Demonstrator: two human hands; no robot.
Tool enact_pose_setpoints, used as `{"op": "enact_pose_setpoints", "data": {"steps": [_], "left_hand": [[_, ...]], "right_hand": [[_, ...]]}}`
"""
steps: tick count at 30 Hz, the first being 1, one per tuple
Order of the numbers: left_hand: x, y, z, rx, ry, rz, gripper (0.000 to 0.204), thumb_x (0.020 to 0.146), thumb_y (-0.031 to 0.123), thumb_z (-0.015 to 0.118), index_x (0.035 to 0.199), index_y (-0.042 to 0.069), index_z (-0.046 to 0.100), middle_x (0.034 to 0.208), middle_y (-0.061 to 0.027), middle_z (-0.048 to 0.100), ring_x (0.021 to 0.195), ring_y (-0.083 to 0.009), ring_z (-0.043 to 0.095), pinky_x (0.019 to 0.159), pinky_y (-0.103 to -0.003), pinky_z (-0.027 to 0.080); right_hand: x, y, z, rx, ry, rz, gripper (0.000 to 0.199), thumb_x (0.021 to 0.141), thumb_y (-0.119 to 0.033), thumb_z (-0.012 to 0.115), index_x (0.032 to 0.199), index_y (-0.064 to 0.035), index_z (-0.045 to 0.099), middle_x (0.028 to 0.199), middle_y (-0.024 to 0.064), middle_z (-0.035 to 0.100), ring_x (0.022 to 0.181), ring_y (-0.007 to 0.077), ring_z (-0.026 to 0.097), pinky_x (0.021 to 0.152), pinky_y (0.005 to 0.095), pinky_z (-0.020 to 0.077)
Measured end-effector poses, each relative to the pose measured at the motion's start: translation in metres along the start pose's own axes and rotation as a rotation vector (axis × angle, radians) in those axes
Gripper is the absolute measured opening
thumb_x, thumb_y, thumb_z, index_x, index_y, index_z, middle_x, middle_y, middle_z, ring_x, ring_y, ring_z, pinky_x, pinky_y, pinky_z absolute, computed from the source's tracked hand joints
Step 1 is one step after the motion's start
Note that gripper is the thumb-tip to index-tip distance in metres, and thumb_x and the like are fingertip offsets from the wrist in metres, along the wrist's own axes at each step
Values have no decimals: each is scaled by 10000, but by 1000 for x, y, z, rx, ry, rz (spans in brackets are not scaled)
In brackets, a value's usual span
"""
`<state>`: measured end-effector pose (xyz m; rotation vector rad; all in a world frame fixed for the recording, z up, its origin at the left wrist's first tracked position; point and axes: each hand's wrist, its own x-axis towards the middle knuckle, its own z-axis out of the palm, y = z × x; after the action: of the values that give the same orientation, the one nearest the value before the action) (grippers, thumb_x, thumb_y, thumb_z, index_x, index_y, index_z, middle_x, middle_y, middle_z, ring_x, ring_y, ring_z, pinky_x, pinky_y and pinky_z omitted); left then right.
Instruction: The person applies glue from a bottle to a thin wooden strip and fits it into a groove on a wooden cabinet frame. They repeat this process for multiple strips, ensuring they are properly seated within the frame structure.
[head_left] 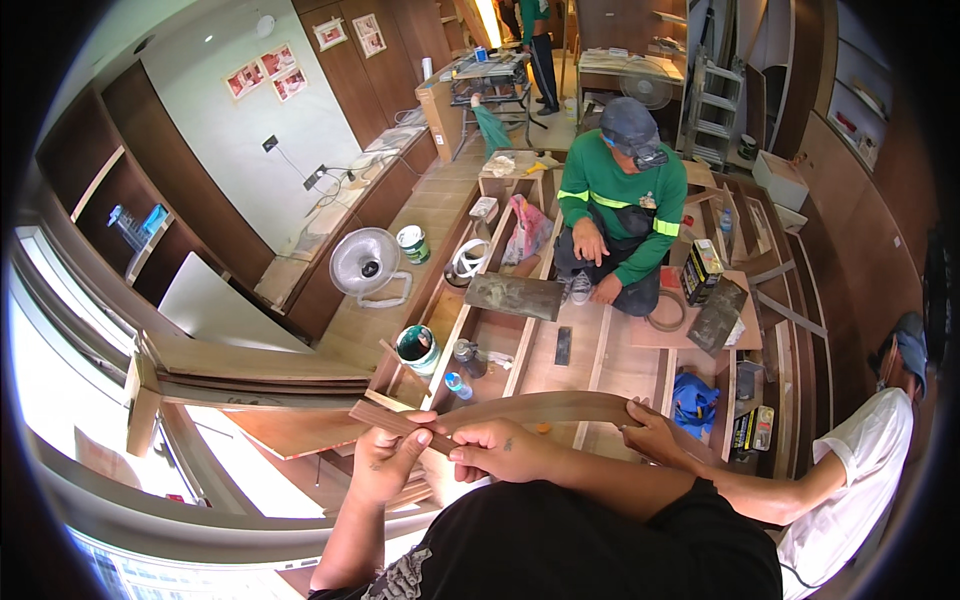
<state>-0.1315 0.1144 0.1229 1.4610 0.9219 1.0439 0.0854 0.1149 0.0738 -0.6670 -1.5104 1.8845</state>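
A long, thin wood-grain brown strip, like veneer edging [540,407], stretches in front of me and bows upward in the middle. My left hand [385,462] is closed on its left part, thumb on top, with a flat dark length sticking out past the fingers. Close beside it, my right hand [497,450] pinches the strip between thumb and fingers. At the right, another person's hand [650,435], reaching from a white sleeve [865,440], grips the far part. Whether the flat length and the bowed part are one piece I cannot tell.
A person in a green top [625,195] squats ahead on a low wooden frame [590,350]. Around lie an open paint can [417,347], a water bottle [458,385], a dark board [515,296], a fan [366,265] and a blue bag [694,402]. Left are stacked panels [250,360].
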Motion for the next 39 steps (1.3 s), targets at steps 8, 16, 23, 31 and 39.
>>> {"op": "enact_pose_setpoints", "data": {"steps": [8, 16, 23, 31, 39], "left_hand": [[13, -20, -16, 570, 260, 159, 156, 946, 109, 693, 1024, -20, 730, 973, -152, 749, 775, -163, 683, 712, -296, 537], [24, -31, -15, 525, 525, 237, 216, 995, 184, 647, 1012, -20, 715, 735, -58, 685, 644, -112, 612, 614, -275, 506], [34, -9, -19, -13, 391, 65, 534, 1083, 433, 430, 941, -11, 690, 846, -82, 702, 822, -122, 636, 818, -291, 505], [11, 0, 27, -219, 243, 162, 246, 1072, 237, 479, 1081, 13, 579, 729, -92, 645, 697, -212, 654, 752, -374, 569], [-5, 35, 11, 283, -135, -108, 462, 1110, 324, 373, 863, 8, 602, 529, 4, 451, 437, -84, 411, 431, -264, 338]], "right_hand": [[1, -2, 12, 8, 50, 21, 257, 1051, -189, 507, 853, -36, 564, 713, 37, 644, 628, 88, 611, 579, 255, 508], [-3, -4, 13, 55, 72, 57, 266, 1057, -188, 490, 841, -43, 548, 714, 20, 610, 618, 86, 571, 578, 249, 491], [0, 1, 8, 112, 52, -2, 297, 1074, -238, 491, 887, -24, 578, 753, 38, 646, 646, 89, 606, 608, 248, 515], [7, -4, 7, -138, 201, -196, 347, 1069, -280, 511, 907, 13, 601, 734, 35, 639, 651, 116, 590, 618, 294, 490], [3, -60, 9, 26, 303, -334, 295, 1054, -257, 561, 921, 2, 606, 788, 13, 605, 724, 100, 571, 683, 275, 484]]}}
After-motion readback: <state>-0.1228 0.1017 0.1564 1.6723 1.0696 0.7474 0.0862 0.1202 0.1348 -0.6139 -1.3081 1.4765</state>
